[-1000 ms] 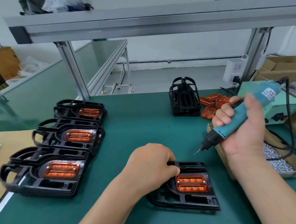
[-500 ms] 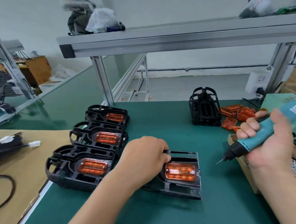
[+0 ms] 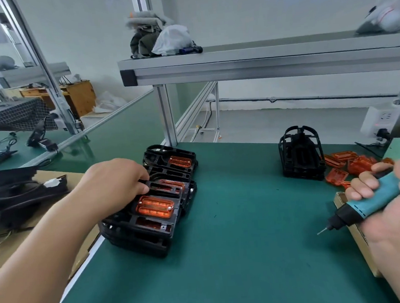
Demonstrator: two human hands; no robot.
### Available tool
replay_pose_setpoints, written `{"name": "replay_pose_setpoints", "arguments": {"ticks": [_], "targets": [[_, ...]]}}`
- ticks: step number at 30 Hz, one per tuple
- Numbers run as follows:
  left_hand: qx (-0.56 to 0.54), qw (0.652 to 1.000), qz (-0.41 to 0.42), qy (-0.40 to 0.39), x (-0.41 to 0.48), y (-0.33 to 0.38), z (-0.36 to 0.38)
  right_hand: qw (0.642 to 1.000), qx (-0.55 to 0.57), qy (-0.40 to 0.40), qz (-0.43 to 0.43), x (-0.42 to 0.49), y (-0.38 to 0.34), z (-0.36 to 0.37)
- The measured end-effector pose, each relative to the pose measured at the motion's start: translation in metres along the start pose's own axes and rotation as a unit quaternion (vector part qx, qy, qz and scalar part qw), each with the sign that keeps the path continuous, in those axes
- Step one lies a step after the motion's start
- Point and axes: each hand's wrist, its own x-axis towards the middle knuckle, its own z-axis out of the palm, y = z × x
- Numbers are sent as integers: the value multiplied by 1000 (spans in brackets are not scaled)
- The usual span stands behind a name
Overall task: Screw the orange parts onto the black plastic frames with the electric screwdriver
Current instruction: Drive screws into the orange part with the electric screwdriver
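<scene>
Moved onto the stack (image 3: pixel 139 244), the black frame (image 3: pixel 177 201) lies in the left grip (image 3: pixel 112 181).

The worktop (image 3: pixel 234 220) is plain dark green. The black plastic frames (image 3: pixel 138 229) at its left edge carry translucent orange parts (image 3: pixel 155 206) with paler lengthwise stripes, and the loose pieces (image 3: pixel 358 164) at its far right are the same orange. Over the worktop's right edge, the electric screwdriver (image 3: pixel 373 200) is teal with a row of black dashes and a black nose, and the shelf (image 3: pixel 259 62) above is silver-grey.
</scene>
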Motion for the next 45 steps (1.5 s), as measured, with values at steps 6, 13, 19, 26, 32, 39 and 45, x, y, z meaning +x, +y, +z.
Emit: {"name": "replay_pose_setpoints", "arguments": {"ticks": [6, 13, 19, 26, 32, 39, 45], "targets": [[34, 999, -17, -12, 4, -13, 16, 1000, -2, -1, 0, 1, 3, -1], [13, 1000, -12, -10, 4, -12, 20, 1000, -5, -25, 1, 0, -2, -1], [23, 1000, -6, -15, 1, -10, 19, 998, 15, -63, 3, 4, 0, -5], [17, 1000, 5, -13, -2, -7, 17, 994, 100, -44, 23, 13, 6, -18], [13, 1000, 13, -16, -1, -5, 19, 999, 4, -48, -3, 2, -1, -4], [-7, 999, 22, 34, -2, -1, 20, 1000, 0, -19, -14, -1, 1, 0], [-201, 977, 32, 69, -13, 46, 15, 1000, 17, 8, -6, -2, 1, -4]]}}
